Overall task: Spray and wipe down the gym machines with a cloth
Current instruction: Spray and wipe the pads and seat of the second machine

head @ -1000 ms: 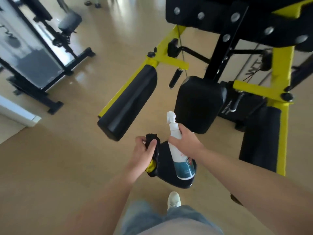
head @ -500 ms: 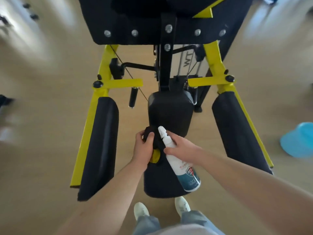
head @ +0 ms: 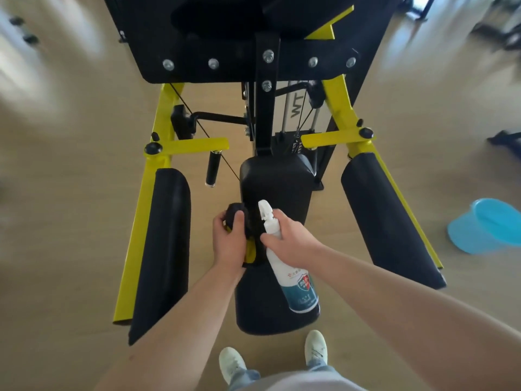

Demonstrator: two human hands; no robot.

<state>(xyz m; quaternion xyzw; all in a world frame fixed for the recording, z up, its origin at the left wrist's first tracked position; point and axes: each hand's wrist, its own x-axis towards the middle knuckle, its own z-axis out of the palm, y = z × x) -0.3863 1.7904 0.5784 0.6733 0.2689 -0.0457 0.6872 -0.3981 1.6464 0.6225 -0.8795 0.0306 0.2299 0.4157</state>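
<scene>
Black padding covers the seat pad (head: 277,190) of the yellow-framed gym machine (head: 166,114). Over it, the left hand (head: 229,241) grips a bunched black-and-yellow cloth (head: 236,218), fingers curled round it. The right hand (head: 287,241) clasps the neck of a white spray bottle (head: 293,275), nozzle pointing away from the person. A blue bucket (head: 487,225) sits on the floor, right.

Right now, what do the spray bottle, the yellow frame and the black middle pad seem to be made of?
Spray bottle: smooth white plastic, going by the moulded trigger head and printed label.
Yellow frame: probably steel tube painted glossy yellow; straight-edged and bolted.
Middle pad: likely foam under black vinyl or similar, with rounded edges and a dull sheen.
</scene>
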